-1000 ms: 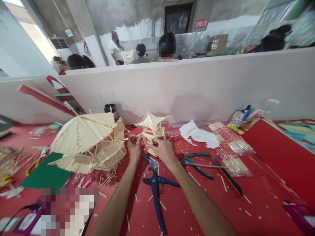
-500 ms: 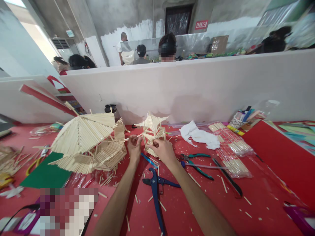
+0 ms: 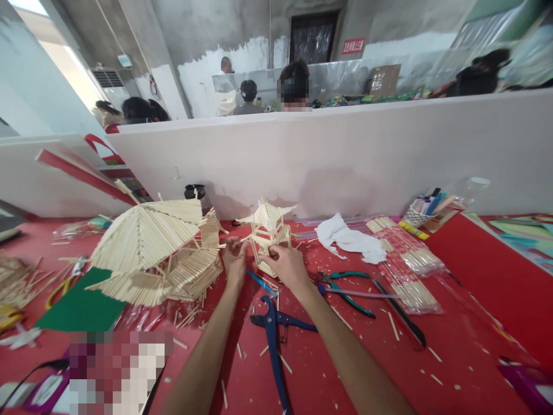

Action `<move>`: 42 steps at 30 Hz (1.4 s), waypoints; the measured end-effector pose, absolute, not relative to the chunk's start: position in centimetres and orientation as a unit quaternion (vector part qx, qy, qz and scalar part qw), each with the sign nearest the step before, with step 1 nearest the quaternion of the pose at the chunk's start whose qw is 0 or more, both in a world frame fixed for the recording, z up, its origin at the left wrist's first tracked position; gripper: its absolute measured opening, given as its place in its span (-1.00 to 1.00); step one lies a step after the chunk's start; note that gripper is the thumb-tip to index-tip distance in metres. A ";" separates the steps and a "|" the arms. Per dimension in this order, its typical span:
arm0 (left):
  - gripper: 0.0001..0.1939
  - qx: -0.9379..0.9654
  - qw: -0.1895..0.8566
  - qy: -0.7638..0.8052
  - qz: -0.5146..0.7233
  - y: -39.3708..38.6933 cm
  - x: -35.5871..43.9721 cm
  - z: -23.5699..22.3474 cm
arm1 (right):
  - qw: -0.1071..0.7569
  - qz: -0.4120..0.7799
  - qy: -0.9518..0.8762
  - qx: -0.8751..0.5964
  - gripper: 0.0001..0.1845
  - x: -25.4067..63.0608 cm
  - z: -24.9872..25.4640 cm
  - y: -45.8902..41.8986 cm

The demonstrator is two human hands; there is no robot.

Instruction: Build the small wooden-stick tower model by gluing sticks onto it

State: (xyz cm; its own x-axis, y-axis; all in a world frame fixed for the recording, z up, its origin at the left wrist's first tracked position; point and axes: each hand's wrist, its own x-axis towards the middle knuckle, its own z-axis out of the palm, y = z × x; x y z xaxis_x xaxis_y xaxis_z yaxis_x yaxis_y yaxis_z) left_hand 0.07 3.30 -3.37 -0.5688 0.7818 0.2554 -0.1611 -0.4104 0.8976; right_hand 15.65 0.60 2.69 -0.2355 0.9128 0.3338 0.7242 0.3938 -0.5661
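Note:
A small pavilion model (image 3: 266, 218) built of thin wooden sticks stands upright on the red table. My right hand (image 3: 287, 262) is closed on its front lower part, thumb and fingers at the frame. At its left side, my left hand (image 3: 235, 262) has its fingertips pinched together close to the posts; what lies between them is too small to make out. Left of that hand stands a larger stick pavilion (image 3: 149, 236) with a broad roof. Below both hands lies a blue cutter (image 3: 271, 340), and a light-blue pen-like tool (image 3: 261, 282) rests between the wrists.
Green-handled pliers (image 3: 352, 288), a black-handled tool (image 3: 401, 314), packs of sticks (image 3: 406, 259) and a white tissue (image 3: 349, 237) lie to the right. A green sheet (image 3: 84, 305) is at left. Behind rises a white partition (image 3: 345, 150), with several people beyond it.
Both hands stay at the small pavilion with hardly any movement. Beyond the partition, a standing person has shifted slightly right and lower.

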 end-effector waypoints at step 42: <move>-0.72 0.359 0.287 0.451 0.765 3.1 -0.2 -3.4 | 0.323 0.148 -0.773 -0.526 -0.71 15.9 2.5 0.8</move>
